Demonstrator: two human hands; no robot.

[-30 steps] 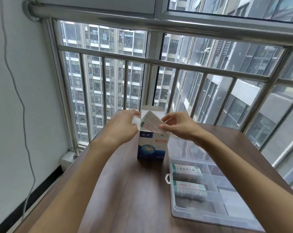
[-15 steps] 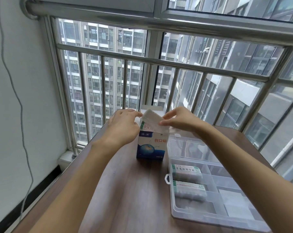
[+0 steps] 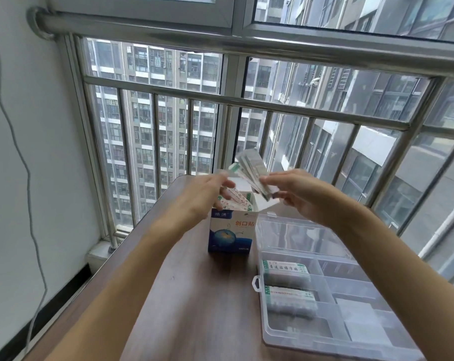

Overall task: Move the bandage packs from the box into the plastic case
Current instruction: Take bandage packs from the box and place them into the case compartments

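Observation:
A blue-and-white bandage box (image 3: 230,231) stands upright and open on the wooden table (image 3: 194,308). Several bandage packs (image 3: 235,202) stick out of its top. My right hand (image 3: 300,198) pinches a fanned bundle of bandage packs (image 3: 252,169), held above and just right of the box. My left hand (image 3: 203,195) lies over the box's top left corner with its fingers fairly straight, touching the opening. The clear plastic case (image 3: 258,284) lies open to the right of the box.
Two green-and-white medicine boxes (image 3: 285,269) (image 3: 291,295) fill the case's left compartments, and flat white packs (image 3: 364,324) lie further right. Its clear lid (image 3: 298,237) lies open behind. A steel window railing (image 3: 246,102) stands past the table's far edge.
My right hand has drawn the bundle of packs up out of the box and to the right. My left hand's fingers have straightened over the box top.

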